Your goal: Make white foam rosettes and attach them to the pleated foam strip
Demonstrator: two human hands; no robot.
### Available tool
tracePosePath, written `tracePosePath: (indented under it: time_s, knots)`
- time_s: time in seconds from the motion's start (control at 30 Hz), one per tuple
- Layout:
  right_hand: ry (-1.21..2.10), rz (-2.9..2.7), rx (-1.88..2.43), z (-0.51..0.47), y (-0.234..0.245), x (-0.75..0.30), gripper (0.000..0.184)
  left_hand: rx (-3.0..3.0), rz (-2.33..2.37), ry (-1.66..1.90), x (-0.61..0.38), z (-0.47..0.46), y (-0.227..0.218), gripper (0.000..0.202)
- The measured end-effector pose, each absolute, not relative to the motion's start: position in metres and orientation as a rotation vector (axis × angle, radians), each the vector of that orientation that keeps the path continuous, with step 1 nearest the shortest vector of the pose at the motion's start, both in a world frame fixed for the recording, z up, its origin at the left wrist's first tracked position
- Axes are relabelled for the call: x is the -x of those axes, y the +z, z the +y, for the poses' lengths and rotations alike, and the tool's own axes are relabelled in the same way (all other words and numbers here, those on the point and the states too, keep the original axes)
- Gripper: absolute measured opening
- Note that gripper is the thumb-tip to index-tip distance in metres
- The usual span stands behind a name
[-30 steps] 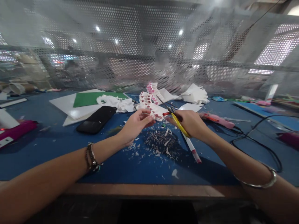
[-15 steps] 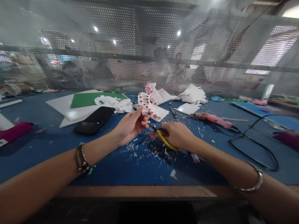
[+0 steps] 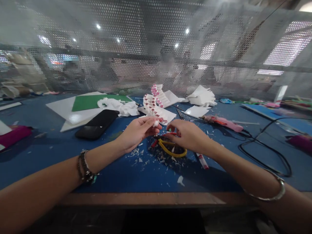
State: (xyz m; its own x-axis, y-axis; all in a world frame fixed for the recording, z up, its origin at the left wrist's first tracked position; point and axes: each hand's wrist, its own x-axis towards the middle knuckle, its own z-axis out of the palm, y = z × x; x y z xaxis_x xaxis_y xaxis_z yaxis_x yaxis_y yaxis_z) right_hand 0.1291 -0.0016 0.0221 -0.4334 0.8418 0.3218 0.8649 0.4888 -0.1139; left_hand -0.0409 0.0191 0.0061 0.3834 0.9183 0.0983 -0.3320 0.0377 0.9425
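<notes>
My left hand pinches a small crumpled white piece between thumb and fingers; its exact kind is too small to tell. Just right of it, my right hand is loosely curled with its fingers apart and nothing visible in them. Under its fingertips a tool with curved yellow and red handles, pliers or scissors, lies on the table among white scraps. Behind my left hand stand pleated white paper strips with dark red and pink pieces along their edges.
A black phone lies left, beside white sheets and a green sheet. Crumpled tissue and folded white paper sit farther back. On the right, a pink corded tool trails a black cable. A perforated screen rises behind.
My right hand has loosened from the yellow-handled tool, which now rests on the table. My left hand has moved slightly right with the white piece, closer to my right hand.
</notes>
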Motion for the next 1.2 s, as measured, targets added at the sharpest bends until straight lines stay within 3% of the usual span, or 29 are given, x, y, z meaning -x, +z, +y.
tracePosePath:
  time_s: [0.3, 0.73, 0.93, 1.2]
  knots:
    - [0.325, -2.210, 0.865, -0.011, 0.025, -0.123, 0.033, -1.676, 0.608, 1.085, 0.045, 0.013, 0.007, 0.021]
    - [0.115, -2.256, 0.750, -0.016, 0.024, -0.124, 0.005, -1.812, 0.479, 0.988, 0.047, 0.009, 0.005, 0.026]
    - [-0.063, -2.286, 0.721, -0.015, 0.020, -0.125, 0.014, -1.613, 0.546, 0.957, 0.043, 0.012, 0.005, 0.010]
    - [-0.265, -2.335, 0.756, -0.014, 0.016, -0.128, 0.014, -1.377, 0.571, 0.763, 0.039, 0.009, -0.002, 0.021]
